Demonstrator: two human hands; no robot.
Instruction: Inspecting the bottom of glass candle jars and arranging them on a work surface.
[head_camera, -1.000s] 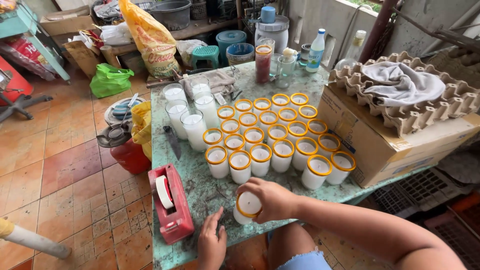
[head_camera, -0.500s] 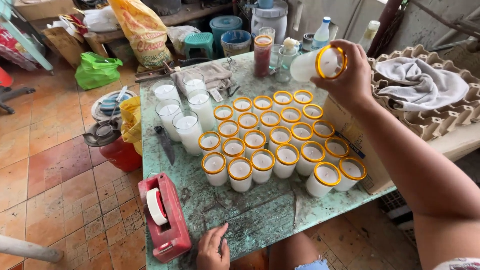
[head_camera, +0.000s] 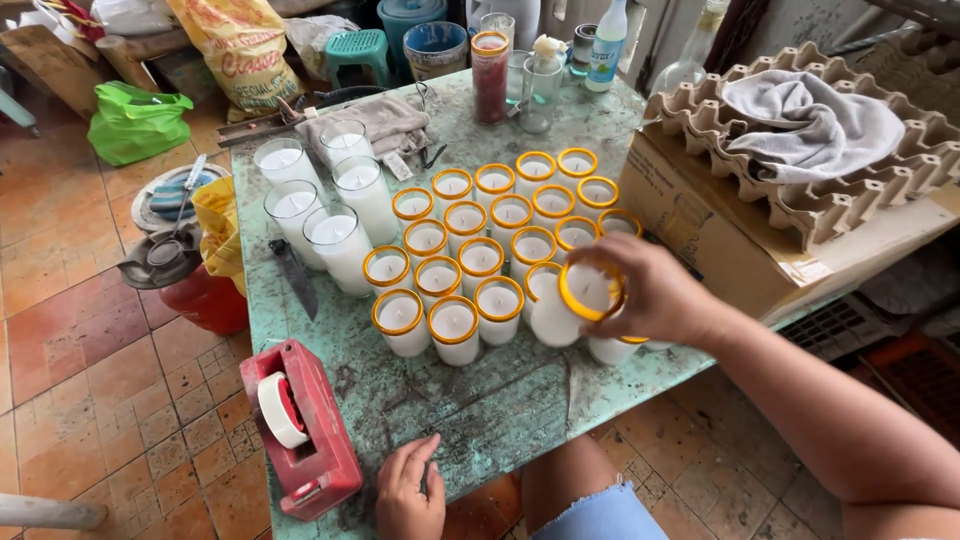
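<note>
My right hand (head_camera: 655, 290) grips a white candle in a glass with a yellow rim (head_camera: 588, 292), tilted toward me, just above the right end of a block of several like candles (head_camera: 470, 260) on the worn green table (head_camera: 480, 400). My left hand (head_camera: 410, 490) rests on the table's near edge, fingers loosely spread, holding nothing. It lies beside a red tape dispenser (head_camera: 295, 425).
Taller clear glasses of white wax (head_camera: 320, 210) stand left of the block, with a knife (head_camera: 293, 275) beside them. A cardboard box with egg trays and a grey cloth (head_camera: 810, 120) sits right. Bottles and a red candle glass (head_camera: 490, 75) stand at the far edge.
My right hand brought the candle down from high over the table's far right to just above the near right end of the block. The left hand stayed at the table edge.
</note>
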